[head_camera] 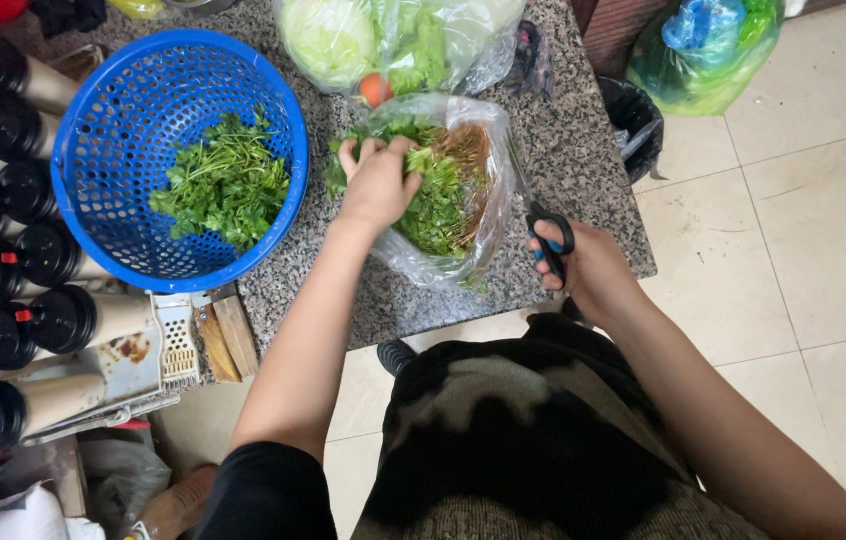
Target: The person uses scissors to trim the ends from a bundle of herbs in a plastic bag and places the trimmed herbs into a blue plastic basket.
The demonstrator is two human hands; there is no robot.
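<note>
Herbs (440, 195) lie in a clear plastic bag (488, 215) on the desk (583, 150), the left hand (379, 180) closed over a bunch and the right hand (583, 262) gripping black scissors (547, 232), so the person should probably lift the bunch clear before cutting near the roots, beside the blue basket (113, 150).

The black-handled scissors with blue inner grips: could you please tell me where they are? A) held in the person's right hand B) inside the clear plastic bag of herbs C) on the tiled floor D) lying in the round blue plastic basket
A: the right hand has its fingers through the loops of the black-handled scissors, blades pointing up beside the clear plastic bag of herbs.
</note>
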